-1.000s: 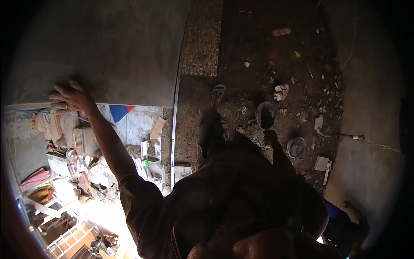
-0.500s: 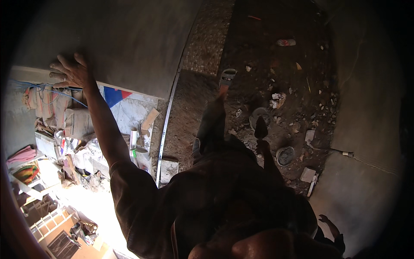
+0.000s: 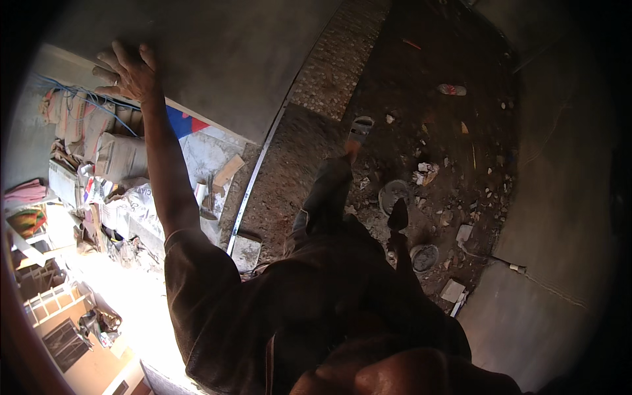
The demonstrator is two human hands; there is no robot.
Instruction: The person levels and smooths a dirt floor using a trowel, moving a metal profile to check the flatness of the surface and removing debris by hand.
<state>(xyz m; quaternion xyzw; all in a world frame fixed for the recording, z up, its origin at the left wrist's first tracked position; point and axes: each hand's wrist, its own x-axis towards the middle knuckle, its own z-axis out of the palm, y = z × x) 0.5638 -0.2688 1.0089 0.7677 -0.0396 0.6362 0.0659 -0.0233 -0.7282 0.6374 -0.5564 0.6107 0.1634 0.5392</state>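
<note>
My left hand (image 3: 133, 78) is raised at the upper left, its fingers spread against the edge of a grey plastered wall (image 3: 224, 59). Nothing shows in its grasp. Low on the right side of my body, my right hand (image 3: 397, 242) is in shadow, closed on the handle of a dark pointing trowel (image 3: 397, 216). The blade points away from me, partly over a round bucket (image 3: 390, 191) on the ground. Close by my right forearm stands a second bucket (image 3: 424, 258) with grey contents.
Rubble and litter cover the dark dirt floor (image 3: 454, 145), with a plastic bottle (image 3: 451, 89). A cable (image 3: 490, 258) reaches the right wall (image 3: 553, 217). A pale straight strip (image 3: 252, 187) lies left of my sandalled foot (image 3: 359, 128). Stacked sacks (image 3: 118, 158) fill the sunlit left.
The view has shifted, so the floor and wall sit differently in it. My left hand stays on the wall edge, the trowel stays in my right hand. Another hand at the lower right has left view.
</note>
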